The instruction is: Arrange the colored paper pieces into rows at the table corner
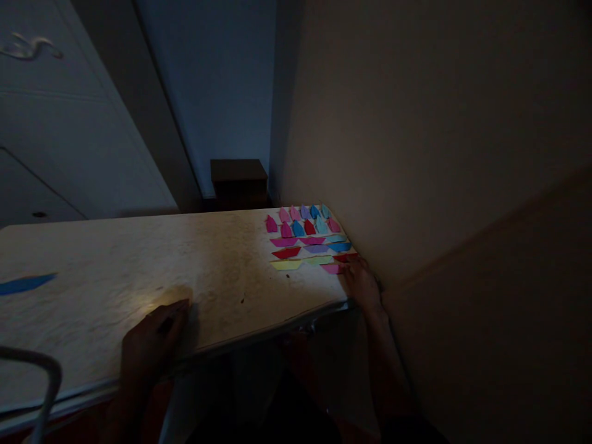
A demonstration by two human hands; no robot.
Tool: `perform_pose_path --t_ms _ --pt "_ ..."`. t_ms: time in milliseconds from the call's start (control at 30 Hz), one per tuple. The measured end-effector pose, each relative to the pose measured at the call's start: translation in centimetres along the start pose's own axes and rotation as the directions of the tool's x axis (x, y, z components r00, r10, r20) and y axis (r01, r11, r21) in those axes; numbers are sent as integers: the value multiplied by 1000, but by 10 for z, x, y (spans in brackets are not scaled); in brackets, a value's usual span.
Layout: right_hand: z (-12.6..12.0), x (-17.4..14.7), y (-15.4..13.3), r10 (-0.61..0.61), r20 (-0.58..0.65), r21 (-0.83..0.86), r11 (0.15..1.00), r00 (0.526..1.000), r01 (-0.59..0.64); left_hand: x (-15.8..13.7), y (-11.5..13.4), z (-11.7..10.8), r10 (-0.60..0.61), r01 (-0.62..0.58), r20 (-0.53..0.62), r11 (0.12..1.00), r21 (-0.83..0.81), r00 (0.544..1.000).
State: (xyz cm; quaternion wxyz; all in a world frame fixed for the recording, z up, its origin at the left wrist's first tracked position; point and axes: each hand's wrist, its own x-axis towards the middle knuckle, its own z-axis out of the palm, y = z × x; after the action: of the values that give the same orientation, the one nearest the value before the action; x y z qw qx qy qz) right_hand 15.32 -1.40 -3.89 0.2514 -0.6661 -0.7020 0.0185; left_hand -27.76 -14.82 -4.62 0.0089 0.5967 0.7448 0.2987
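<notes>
My right hand [363, 282] is at the right end of the table, its fingers pressed together over the end of a pink folded paper strip [330, 269]. A red folded paper strip [341, 257] lies partly under the same fingers. Beside them are rows of flat, pointed strips, including a yellow strip [285, 265] and a green strip [318, 261]. Behind stand two rows of small folded paper shapes, among them a blue one [298, 229]. My left hand [150, 339] rests curled on the table near its front edge; whatever its fingers hold is hidden.
A blue paper strip [28, 283] lies at the far left of the pale table [217, 259]. A curved pale tube [50, 370] rises at the lower left. The wall [416, 154] borders the right end. Behind are a white cabinet [69, 135] and a brown box-like stand [238, 169].
</notes>
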Motion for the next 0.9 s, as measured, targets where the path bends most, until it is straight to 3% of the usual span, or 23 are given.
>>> perform_pose_path --t_ms 200,400,533,667,900 --pt "4 -1 3 -63 -98 47 997 993 68 -2 1 -1 4 -4 -1 1000 -28 1000" --pt "-1 -12 -5 -102 -110 51 993 989 108 -1 1 0 -60 61 50 998 -29 997" --pt "-4 -21 -15 -142 -46 49 988 989 144 -1 -1 1 -57 59 53 998 -25 997" --pt "-4 -25 -18 -273 44 95 959 961 268 -1 2 0 -52 53 31 998 -25 998" --pt "-3 -25 -13 -317 35 118 943 948 311 0 7 -4 -52 54 28 996 -76 998"
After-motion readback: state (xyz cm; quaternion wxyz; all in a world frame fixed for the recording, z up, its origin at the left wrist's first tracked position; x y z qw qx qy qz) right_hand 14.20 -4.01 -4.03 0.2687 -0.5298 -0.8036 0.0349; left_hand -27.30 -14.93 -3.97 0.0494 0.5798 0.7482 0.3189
